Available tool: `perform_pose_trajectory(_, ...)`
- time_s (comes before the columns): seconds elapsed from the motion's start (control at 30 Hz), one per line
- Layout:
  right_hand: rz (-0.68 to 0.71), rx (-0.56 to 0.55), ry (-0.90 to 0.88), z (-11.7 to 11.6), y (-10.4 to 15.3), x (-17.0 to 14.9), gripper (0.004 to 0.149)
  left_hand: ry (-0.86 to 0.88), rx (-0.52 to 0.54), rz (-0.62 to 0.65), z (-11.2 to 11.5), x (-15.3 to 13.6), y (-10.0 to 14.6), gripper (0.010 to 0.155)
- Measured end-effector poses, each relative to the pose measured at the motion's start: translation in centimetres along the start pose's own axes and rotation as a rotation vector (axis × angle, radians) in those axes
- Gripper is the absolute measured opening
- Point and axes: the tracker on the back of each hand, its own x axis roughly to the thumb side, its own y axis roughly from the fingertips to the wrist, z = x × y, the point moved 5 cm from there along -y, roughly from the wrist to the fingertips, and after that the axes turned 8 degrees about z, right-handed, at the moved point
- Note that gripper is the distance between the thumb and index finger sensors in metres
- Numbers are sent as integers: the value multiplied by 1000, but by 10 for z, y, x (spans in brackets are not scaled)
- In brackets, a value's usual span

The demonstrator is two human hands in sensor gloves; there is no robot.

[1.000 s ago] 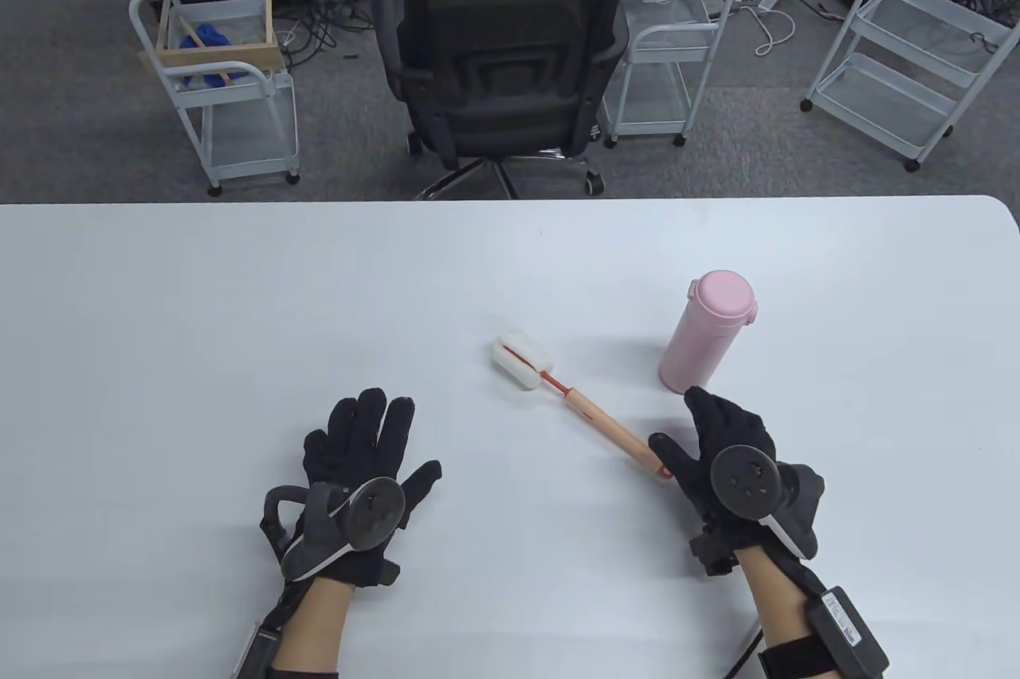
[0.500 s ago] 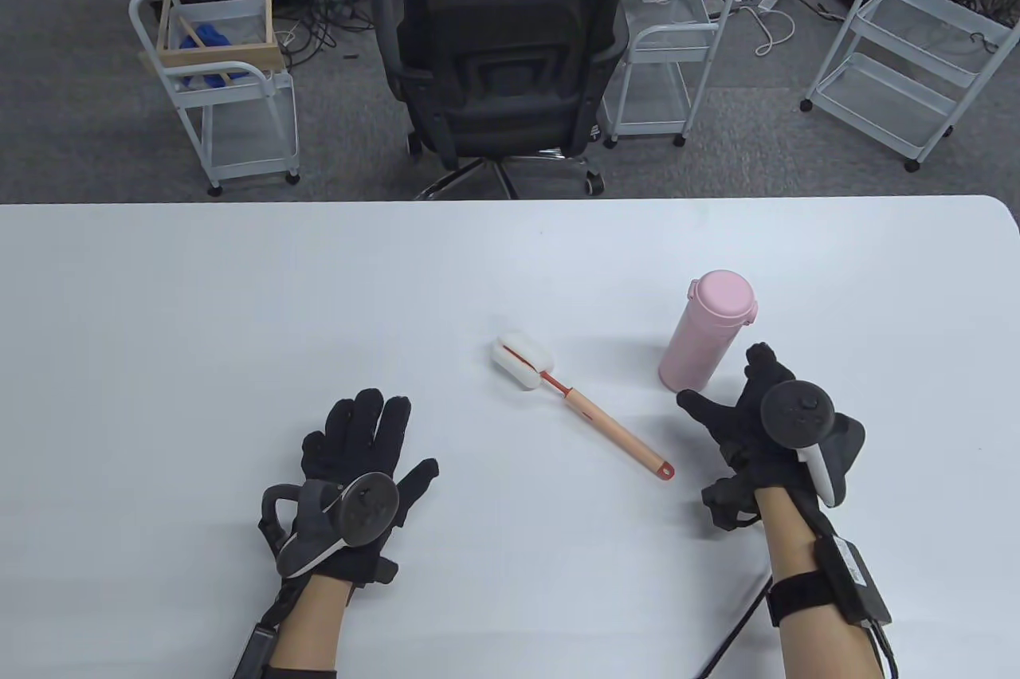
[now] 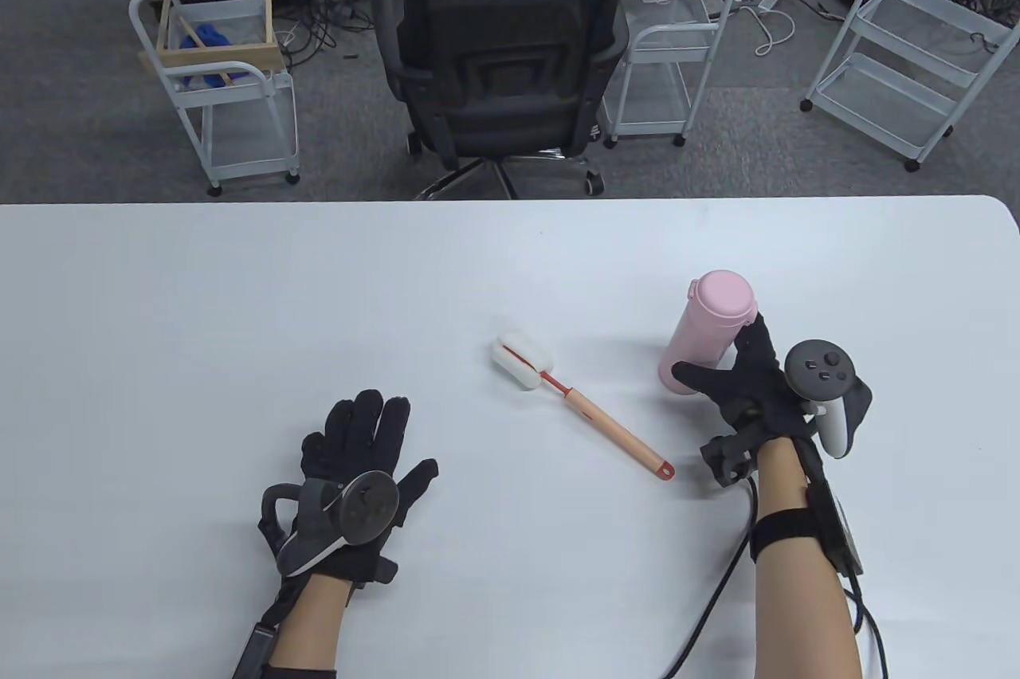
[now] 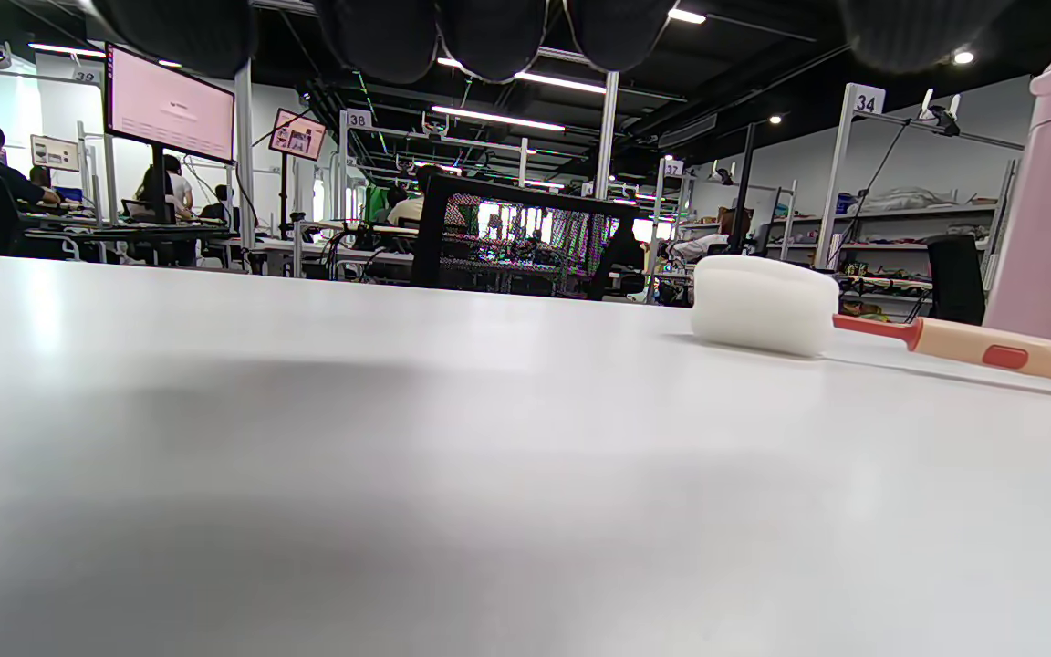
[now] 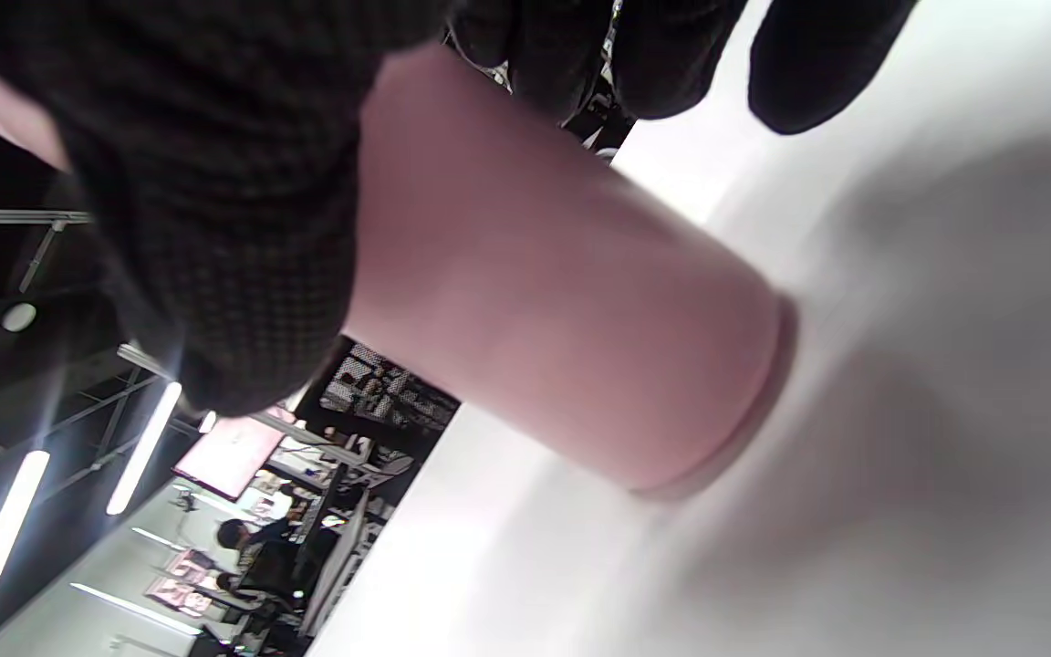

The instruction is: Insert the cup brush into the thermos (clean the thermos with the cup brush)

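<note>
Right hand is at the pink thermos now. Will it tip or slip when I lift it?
The thermos is tall on a narrow base, so a sideways nudge may tip it. Its smooth wall looks slippery, so the right hand probably needs a full wrap.

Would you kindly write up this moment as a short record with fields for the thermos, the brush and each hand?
thermos: pink thermos upright on the white table, lid closed
cup brush: cup brush lying flat on the table, sponge head toward the far side, untouched
right hand: right hand wraps around the thermos body, thumb on the near side
left hand: left hand palm down on the table, fingers spread, holds nothing
progress: brush not yet picked up, thermos not yet opened
</note>
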Motion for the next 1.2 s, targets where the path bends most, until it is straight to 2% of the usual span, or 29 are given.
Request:
perform_pose_trajectory(0.27,4,-23,0,-6,-8,4,102,-1,-4,-6,0,-1,0,79)
perform_pose_trajectory(0.5,76,-51,22,4,5,19,102,-1,-3,-3,0,-1,0,79)
perform_pose_trajectory(0.67,218,-55,39,16,37,58,103,6,-1,-2,0,-1,0,79)
perform_pose_trajectory(0.87,296,-40,27,18,75,93,105,15,-12,-2,2,-1,0,79)
perform_pose_trajectory(1.07,319,-15,-9,2,103,110,106,31,-9,-5,2,-3,1,79)
perform_pose_trajectory(1.2,329,9,-4,-13,113,115,106,81,0,-12,3,-5,2,79)
